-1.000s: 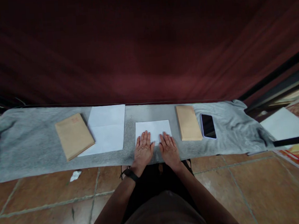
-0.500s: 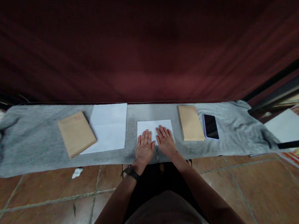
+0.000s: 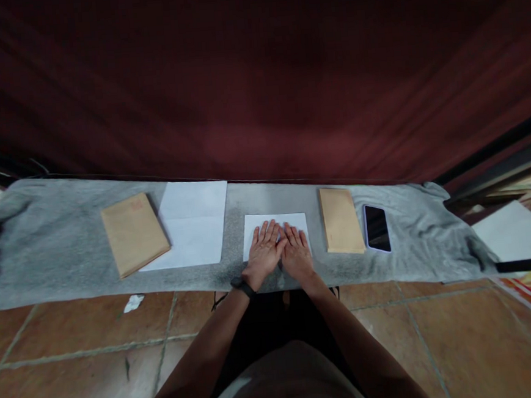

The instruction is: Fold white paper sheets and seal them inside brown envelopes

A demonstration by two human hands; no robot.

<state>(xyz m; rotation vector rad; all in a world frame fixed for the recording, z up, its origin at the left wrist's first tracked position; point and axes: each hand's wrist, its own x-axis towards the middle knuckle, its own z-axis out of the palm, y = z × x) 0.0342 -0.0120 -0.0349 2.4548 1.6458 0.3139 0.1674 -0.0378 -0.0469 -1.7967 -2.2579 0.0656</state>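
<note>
A folded white sheet of paper (image 3: 271, 222) lies on a grey cloth (image 3: 58, 252) spread along the floor in front of me. My left hand (image 3: 264, 252) and my right hand (image 3: 296, 252) both lie flat on the sheet, side by side, fingers stretched out and touching each other near the middle. My left wrist wears a black band (image 3: 243, 285). Most of the sheet's near half is hidden under my hands.
To the left lie a larger white sheet (image 3: 190, 232) and a brown envelope (image 3: 133, 232) overlapping it. To the right lie a second brown envelope (image 3: 341, 220) and a dark phone (image 3: 377, 227). A dark red curtain (image 3: 256, 77) hangs behind. More paper (image 3: 511, 230) lies at far right.
Both hands have slid forward over the folded sheet and drawn together; earlier they rested apart at its near edge. The view shifted slightly.
</note>
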